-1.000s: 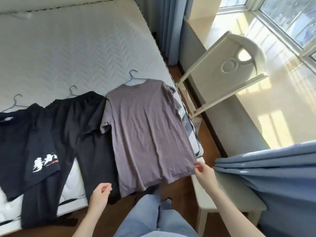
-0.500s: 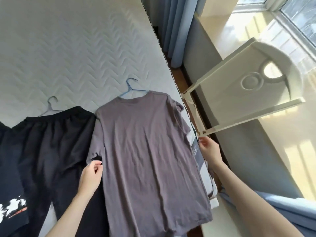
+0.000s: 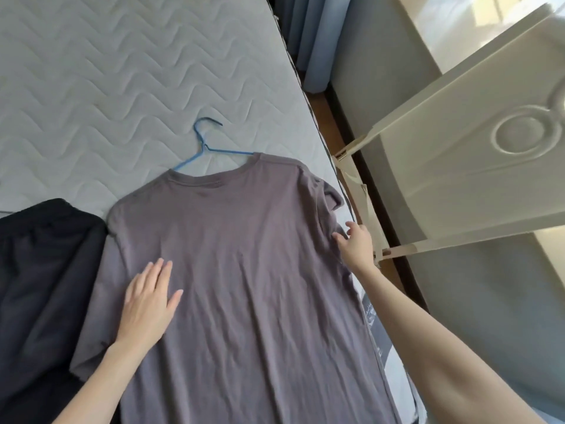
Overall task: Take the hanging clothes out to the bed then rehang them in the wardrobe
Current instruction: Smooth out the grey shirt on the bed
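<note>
A grey-brown T-shirt (image 3: 250, 270) lies flat on the white quilted mattress (image 3: 107, 87), still on a blue wire hanger (image 3: 204, 148) whose hook pokes out above the collar. My left hand (image 3: 146, 301) rests flat on the shirt's left chest area, fingers straight. My right hand (image 3: 356, 246) touches the shirt's right side just under the sleeve, at the mattress edge, fingers loosely spread. A black garment (image 3: 46, 286) lies to the left, partly under the shirt's sleeve.
A cream chair (image 3: 458, 148) stands tipped against the wall right of the bed, close to my right hand. Blue curtains (image 3: 308, 41) hang at the far corner. A narrow strip of wooden floor (image 3: 333, 117) runs between bed and wall.
The view has moved closer over the shirt. My left hand went from the left sleeve onto the chest and now lies flat. My right hand shifted from the mattress edge onto the shirt's side.
</note>
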